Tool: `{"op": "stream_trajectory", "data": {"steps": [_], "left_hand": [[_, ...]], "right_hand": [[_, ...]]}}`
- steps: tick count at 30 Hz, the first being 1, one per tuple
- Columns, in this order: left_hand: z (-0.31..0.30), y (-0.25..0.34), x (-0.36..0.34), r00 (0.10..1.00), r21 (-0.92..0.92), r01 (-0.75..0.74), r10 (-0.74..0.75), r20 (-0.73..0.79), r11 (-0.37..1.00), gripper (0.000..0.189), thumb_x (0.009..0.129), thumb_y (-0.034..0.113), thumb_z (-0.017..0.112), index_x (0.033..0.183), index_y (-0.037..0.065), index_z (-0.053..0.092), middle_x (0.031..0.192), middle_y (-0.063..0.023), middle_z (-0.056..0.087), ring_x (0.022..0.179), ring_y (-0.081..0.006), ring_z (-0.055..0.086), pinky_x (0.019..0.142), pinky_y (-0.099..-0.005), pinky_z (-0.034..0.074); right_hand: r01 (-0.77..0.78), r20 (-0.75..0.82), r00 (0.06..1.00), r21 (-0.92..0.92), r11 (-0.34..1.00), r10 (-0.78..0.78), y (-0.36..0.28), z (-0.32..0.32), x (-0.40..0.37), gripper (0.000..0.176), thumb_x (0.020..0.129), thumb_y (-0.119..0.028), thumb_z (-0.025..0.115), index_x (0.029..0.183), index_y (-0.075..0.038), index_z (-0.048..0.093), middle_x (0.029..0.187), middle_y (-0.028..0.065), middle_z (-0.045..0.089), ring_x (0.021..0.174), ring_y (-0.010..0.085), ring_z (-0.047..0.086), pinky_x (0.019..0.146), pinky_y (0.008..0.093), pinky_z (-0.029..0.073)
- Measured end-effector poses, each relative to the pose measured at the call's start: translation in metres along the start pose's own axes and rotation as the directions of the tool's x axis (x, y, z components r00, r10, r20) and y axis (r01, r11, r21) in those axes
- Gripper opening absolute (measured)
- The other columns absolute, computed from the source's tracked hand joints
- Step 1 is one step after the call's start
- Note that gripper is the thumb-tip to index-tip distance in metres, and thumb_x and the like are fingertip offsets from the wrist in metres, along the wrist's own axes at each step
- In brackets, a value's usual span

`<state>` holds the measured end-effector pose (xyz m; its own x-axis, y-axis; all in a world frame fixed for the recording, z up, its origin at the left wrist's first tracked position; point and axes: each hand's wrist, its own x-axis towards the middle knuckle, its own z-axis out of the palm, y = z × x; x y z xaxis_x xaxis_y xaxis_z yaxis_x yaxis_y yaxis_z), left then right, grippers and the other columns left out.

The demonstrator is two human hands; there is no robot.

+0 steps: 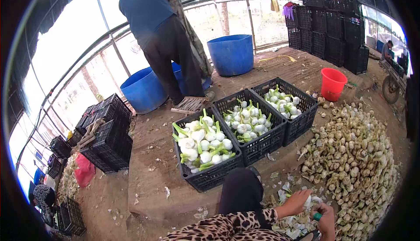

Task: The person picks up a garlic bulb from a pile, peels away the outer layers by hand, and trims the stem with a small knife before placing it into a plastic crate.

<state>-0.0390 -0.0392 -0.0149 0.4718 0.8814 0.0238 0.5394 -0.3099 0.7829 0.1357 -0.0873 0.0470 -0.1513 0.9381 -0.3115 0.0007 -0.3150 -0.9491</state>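
My left hand (294,204), in a leopard-print sleeve, is low in front of me with its fingers curled at a white garlic bulb (311,201), partly hidden. My right hand (325,220) is closed just beside it, a small green object (317,216) showing between its fingers; I cannot tell its kind. Loose white peelings (297,228) lie under both hands. To the right rises a big heap of unpeeled garlic bulbs (354,153). Past my knee, the nearest black crate (210,177) holds trimmed white bulbs with green stems.
Two more black crates (264,147) of garlic continue the row. A red bucket (333,83) stands behind the heap. Blue tubs (231,55) are at the back, near a bending person (153,17). Stacked black crates (334,31) stand back right, others (109,142) left.
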Motion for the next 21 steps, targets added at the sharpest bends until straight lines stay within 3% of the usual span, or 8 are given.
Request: {"op": "stream_trajectory", "data": {"steps": [2,5,9,11,14,17,19,21], "left_hand": [[-0.006,0.013,-0.005,0.992,-0.268,0.031,-0.062,-0.106,0.963,0.061,0.07,0.012,0.069,0.121,0.007,0.038,0.112,-0.0195,0.051,0.097,-0.0347,0.054,0.08,-0.04,0.044],[-0.004,-0.003,0.0,0.981,-0.477,0.17,-0.193,0.0,0.862,0.063,0.075,0.015,0.071,0.127,0.009,0.037,0.115,-0.0157,0.051,0.098,-0.0282,0.055,0.081,-0.0385,0.044],[0.002,-0.013,0.007,0.968,-0.779,0.199,-0.245,0.06,0.595,0.051,0.079,0.022,0.07,0.12,0.011,0.042,0.102,-0.0084,0.056,0.086,-0.0169,0.056,0.074,-0.0323,0.046],[0.005,-0.015,0.008,0.963,-0.8,0.207,-0.26,0.066,0.563,0.047,0.081,0.027,0.068,0.118,0.011,0.043,0.1,-0.0074,0.056,0.086,-0.0163,0.057,0.073,-0.031,0.046],[0.006,-0.017,0.011,0.958,-0.84,0.192,-0.283,0.047,0.508,0.041,0.084,0.031,0.064,0.115,0.012,0.046,0.099,-0.0062,0.056,0.086,-0.0157,0.057,0.073,-0.0292,0.046],[0.008,-0.009,0.008,0.951,-0.907,0.161,-0.308,0.037,0.388,0.033,0.088,0.029,0.06,0.112,0.011,0.048,0.099,-0.0056,0.056,0.088,-0.0157,0.057,0.073,-0.0289,0.047],[-0.002,-0.003,0.006,0.941,-0.954,0.153,-0.333,0.062,0.256,0.028,0.09,0.028,0.057,0.11,0.011,0.049,0.1,-0.0054,0.056,0.09,-0.0158,0.057,0.074,-0.0301,0.047],[-0.006,0.001,0.002,0.933,-0.985,0.153,-0.34,0.117,0.082,0.021,0.091,0.025,0.053,0.107,0.012,0.049,0.101,-0.0055,0.055,0.093,-0.0176,0.056,0.074,-0.0322,0.048]], "right_hand": [[-0.015,0.062,0.998,-0.038,0.999,0.017,-0.014,0.009,-0.007,0.017,0.068,0.0,0.065,0.084,0.004,0.059,0.078,0.0099,0.06,0.071,0.0184,0.059,0.06,0.0318,0.049],[0.128,0.164,0.984,-0.4,0.908,-0.067,0.024,-0.011,0.004,0.019,0.072,0.002,0.062,0.09,0.004,0.06,0.086,0.0099,0.062,0.082,0.0208,0.06,0.068,0.0339,0.05],[0.116,0.175,0.984,-0.493,0.862,-0.032,0.038,-0.022,0.009,0.017,0.074,0.002,0.062,0.091,0.003,0.061,0.084,0.01,0.063,0.082,0.0206,0.061,0.073,0.0349,0.049],[0.068,0.192,0.98,-0.531,0.845,0.042,0.028,-0.017,0.007,0.016,0.073,0.001,0.063,0.089,0.002,0.061,0.082,0.01,0.063,0.082,0.0196,0.061,0.074,0.0348,0.048],[0.241,0.233,0.964,-0.578,0.78,-0.125,0.019,-0.003,0.004,0.01,0.074,-0.001,0.062,0.083,0.003,0.061,0.073,0.0103,0.061,0.073,0.019,0.06,0.067,0.0344,0.047],[0.073,0.119,0.993,-0.67,0.739,0.01,0.017,-0.007,0.011,0.012,0.079,-0.004,0.057,0.088,0.004,0.058,0.08,0.0169,0.057,0.071,0.0228,0.051,0.065,0.0394,0.043],[0.125,0.014,0.99,-0.547,0.828,-0.141,0.026,-0.001,0.013,0.011,0.078,-0.009,0.062,0.078,0.002,0.061,0.062,0.0096,0.055,0.061,0.0167,0.053,0.058,0.0326,0.044],[0.103,0.047,0.995,-0.535,0.839,-0.092,0.069,-0.019,0.032,0.022,0.084,-0.017,0.062,0.096,0.001,0.059,0.082,0.0087,0.06,0.072,0.0173,0.056,0.062,0.0334,0.047]]}}
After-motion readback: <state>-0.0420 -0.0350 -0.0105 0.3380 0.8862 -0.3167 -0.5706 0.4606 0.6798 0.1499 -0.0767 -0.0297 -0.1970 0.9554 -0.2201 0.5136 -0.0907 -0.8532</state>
